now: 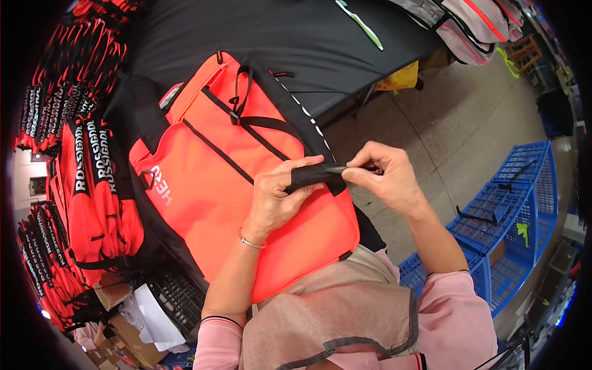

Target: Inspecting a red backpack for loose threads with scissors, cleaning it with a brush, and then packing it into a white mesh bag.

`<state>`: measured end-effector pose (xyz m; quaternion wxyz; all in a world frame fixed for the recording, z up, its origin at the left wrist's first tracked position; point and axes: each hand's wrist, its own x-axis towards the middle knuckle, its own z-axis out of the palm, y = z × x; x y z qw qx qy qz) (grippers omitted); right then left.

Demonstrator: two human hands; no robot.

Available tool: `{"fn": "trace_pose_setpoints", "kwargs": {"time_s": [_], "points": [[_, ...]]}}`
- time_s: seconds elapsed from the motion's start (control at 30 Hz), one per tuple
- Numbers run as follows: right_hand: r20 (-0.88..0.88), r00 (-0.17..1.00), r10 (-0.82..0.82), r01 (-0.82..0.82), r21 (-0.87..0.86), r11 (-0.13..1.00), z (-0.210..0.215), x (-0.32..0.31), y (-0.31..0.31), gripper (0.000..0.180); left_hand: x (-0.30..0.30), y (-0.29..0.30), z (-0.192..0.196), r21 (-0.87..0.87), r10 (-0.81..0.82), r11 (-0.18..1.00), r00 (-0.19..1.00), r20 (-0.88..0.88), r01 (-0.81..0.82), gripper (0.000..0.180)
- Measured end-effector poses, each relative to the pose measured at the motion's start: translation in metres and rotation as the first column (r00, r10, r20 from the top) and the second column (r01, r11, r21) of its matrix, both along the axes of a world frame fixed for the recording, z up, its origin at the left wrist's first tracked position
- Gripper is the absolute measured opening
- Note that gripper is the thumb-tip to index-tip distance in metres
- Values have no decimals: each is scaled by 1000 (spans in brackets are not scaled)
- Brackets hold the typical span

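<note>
A bright orange-red backpack with black straps and a black side panel leans on the table edge against my lap. My left hand is closed on a black fabric edge at the bag's right side, thumb and fingers on either side of it. Pinched in my right hand is a slim grey tool with a dark end. Its tip meets the black fabric beside my left fingers. The tool's exact kind is too small to make out.
A black-covered table lies ahead, with a green-and-white toothbrush on it. Stacked red-and-black bags stand at left. Grey bags lie at far right. Blue plastic crates stand on the floor at right.
</note>
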<state>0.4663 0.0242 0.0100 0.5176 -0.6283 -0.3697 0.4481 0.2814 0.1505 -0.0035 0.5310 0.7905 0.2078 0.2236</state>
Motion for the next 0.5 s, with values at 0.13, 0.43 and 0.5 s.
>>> {"fn": "trace_pose_setpoints", "kwargs": {"time_s": [0.13,0.43,0.5], "points": [[-32,998,-55,56,19,998,-1,-8,0,12,0,2,-2,8,2,1000,1000,22,-2,24],[-71,977,-201,204,35,978,-3,6,-2,21,-17,-22,3,111,44,993,999,28,-47,26],[-115,978,-172,181,74,981,-4,-4,0,25,-21,-29,7,163,75,984,997,30,-79,26]]}}
